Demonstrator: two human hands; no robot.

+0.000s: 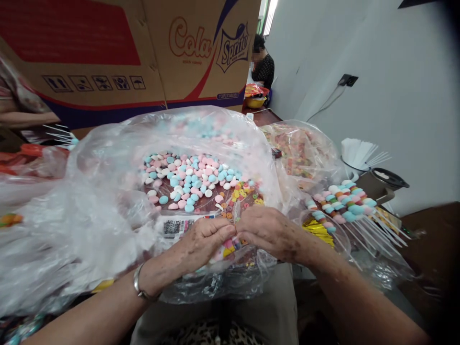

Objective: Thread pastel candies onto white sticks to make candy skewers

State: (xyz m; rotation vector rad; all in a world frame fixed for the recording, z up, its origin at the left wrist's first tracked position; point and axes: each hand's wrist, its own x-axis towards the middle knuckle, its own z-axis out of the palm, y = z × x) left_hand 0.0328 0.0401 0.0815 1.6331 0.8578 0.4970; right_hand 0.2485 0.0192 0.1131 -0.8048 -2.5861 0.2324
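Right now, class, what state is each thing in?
Left hand: fingers pinched
Right hand: fingers pinched, against the left
Large plastic bag: open
Pastel candies: loose
Ring candies: loose
Candy skewers: threaded, lying together
Bracelet: worn, left wrist
Cardboard box: standing, top out of view

Glossy plastic bag (104,148), matt candies (190,176), shiny metal bangle (137,281)

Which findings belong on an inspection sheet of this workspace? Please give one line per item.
Surface: brown table, mostly covered.
Job's things: pink, blue and white discs; small colourful rings; loaded sticks at right.
Clutter: crumpled plastic left; yellow strips and lidded jug right.
Hands: left hand and right hand close together; fingers seem to pinch clear wrapping.
Cables: pale cable at black wall socket.
Surroundings: cardboard box ahead, pale wall right, one person beyond, another person's arm left.
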